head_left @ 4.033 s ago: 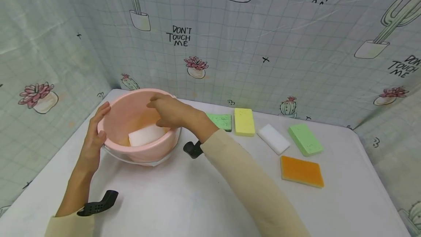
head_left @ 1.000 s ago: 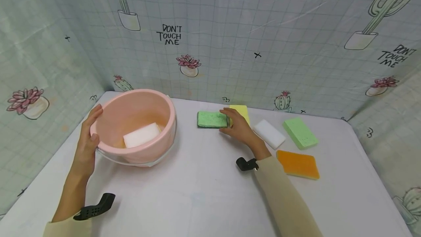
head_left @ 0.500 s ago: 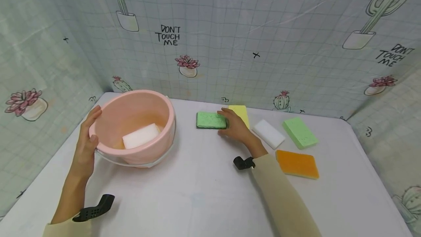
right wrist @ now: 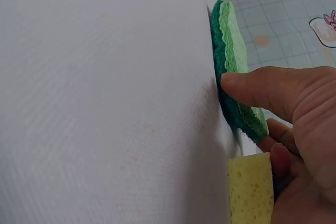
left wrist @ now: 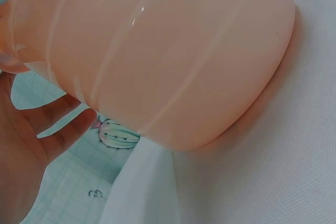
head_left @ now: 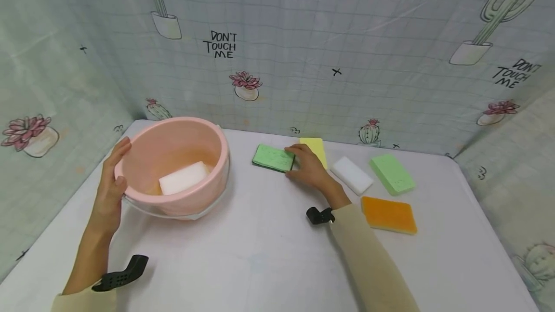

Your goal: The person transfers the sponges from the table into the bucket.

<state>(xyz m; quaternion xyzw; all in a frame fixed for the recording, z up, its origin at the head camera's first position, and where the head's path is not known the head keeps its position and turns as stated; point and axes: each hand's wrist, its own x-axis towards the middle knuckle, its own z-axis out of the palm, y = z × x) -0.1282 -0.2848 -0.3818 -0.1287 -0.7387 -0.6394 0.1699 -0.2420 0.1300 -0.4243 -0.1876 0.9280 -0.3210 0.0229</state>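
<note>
The left sleeve (head_left: 84,300), in the near left, is plain and of pale beige colour; at its end sits a black bent device (head_left: 121,274) with small holes. The right sleeve (head_left: 375,259) has the same beige, and it ends beside a second black device (head_left: 320,215), also of bent shape.

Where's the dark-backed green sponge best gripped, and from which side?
The dark-backed green sponge is likely best pinched across its width at the right end, coming from the right: it is a slim slab, its long edges running roughly left to right.
</note>
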